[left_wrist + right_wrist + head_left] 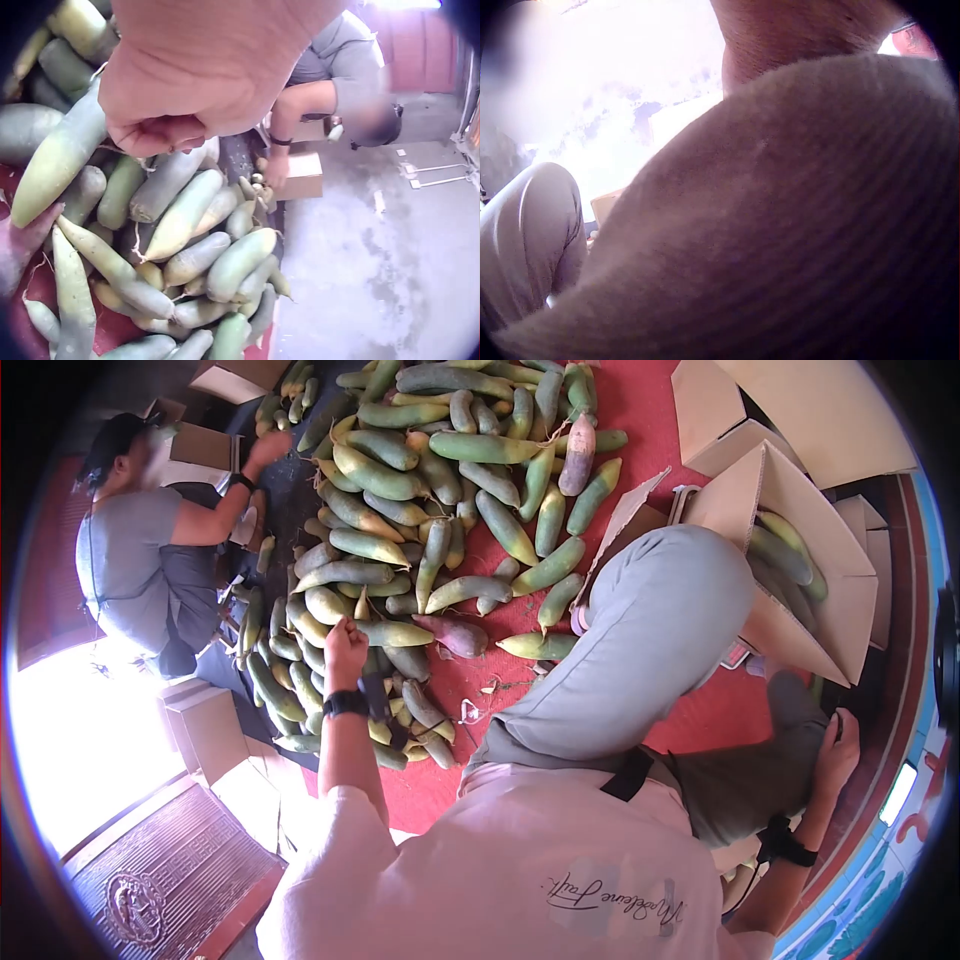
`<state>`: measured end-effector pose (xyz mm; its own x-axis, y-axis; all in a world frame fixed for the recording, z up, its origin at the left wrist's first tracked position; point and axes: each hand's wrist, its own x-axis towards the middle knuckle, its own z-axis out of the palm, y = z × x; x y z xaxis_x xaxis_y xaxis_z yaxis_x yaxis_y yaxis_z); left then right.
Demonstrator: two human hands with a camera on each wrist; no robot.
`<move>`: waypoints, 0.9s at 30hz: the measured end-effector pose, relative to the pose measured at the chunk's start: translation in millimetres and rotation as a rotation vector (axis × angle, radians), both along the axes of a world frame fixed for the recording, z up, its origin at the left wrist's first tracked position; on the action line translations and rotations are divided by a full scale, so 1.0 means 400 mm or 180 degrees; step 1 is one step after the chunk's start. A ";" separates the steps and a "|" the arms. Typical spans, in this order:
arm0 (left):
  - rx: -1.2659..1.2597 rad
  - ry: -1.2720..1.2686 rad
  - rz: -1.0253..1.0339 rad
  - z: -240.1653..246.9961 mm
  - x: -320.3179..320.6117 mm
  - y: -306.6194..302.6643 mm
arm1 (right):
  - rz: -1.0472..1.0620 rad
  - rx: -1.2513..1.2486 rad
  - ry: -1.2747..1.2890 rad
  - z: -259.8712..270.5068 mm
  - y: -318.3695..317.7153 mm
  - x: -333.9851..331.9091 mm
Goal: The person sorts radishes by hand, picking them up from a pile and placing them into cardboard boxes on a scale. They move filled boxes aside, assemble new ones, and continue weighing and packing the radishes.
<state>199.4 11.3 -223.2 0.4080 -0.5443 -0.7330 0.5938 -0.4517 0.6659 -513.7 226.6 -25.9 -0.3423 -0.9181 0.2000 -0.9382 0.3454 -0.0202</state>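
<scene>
My left hand [346,647] is over the left part of a large heap of green radishes [370,480], its fingers curled in. In the left wrist view the fist [202,82] has its fingertips tucked, and no radish shows inside the curl. A thin root hangs right by the fingers. One long green radish [60,157] lies beside the fist, partly covered by it. A purple radish [455,636] lies to the right of the left hand. My right hand [838,750] rests at my bent knee; in the right wrist view grey trouser cloth hides its fingers.
The heap lies on a red cloth [650,420]. Open cardboard boxes [820,550] stand at the right, one with radishes inside. Another person [150,540] crouches at the left, reaching to the heap's far side. A wooden chair [170,870] and smaller cartons [205,730] stand at the lower left.
</scene>
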 end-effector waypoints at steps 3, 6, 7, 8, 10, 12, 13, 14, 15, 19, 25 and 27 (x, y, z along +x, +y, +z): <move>-0.0286 0.0194 -0.0094 0.115 -0.006 0.031 | 0.0097 -0.0073 -0.0029 0.004 -0.009 0.005; -0.0621 0.0093 -0.0116 0.259 -0.047 0.025 | 0.0037 -0.0166 -0.0090 0.010 -0.015 0.013; -0.0689 -0.0009 -0.0273 0.286 -0.040 0.018 | 0.0097 -0.0152 -0.0105 0.012 -0.018 0.014; -0.0761 -0.0102 -0.0448 0.311 -0.033 0.007 | 0.0136 -0.0139 -0.0112 0.013 -0.018 0.010; -0.1085 0.0097 -0.0807 0.365 -0.036 -0.015 | 0.0102 -0.0267 -0.0097 0.009 -0.014 0.000; -0.1294 0.0355 -0.1014 0.408 -0.063 -0.053 | 0.0127 -0.0323 -0.0254 0.020 -0.020 0.020; -0.1502 0.0536 -0.1271 0.443 -0.095 -0.070 | 0.0027 -0.0359 -0.0232 0.024 -0.017 0.026; -0.1716 0.0712 -0.1518 0.486 -0.129 -0.088 | 0.0021 -0.0388 -0.0272 0.027 -0.017 0.032; -0.1859 0.0733 -0.1716 0.535 -0.174 -0.106 | 0.0021 -0.0422 -0.0309 0.031 -0.018 0.035; -0.2344 0.0234 -0.2331 0.739 -0.398 -0.138 | -0.0083 -0.0684 -0.0402 0.044 -0.004 0.044; -0.2869 -0.0188 -0.3150 0.938 -0.722 -0.175 | -0.0115 -0.0934 -0.0436 0.039 0.037 0.031; -0.2892 0.0227 -0.3338 0.986 -0.822 -0.192 | -0.0092 -0.1003 -0.0451 0.033 0.049 0.023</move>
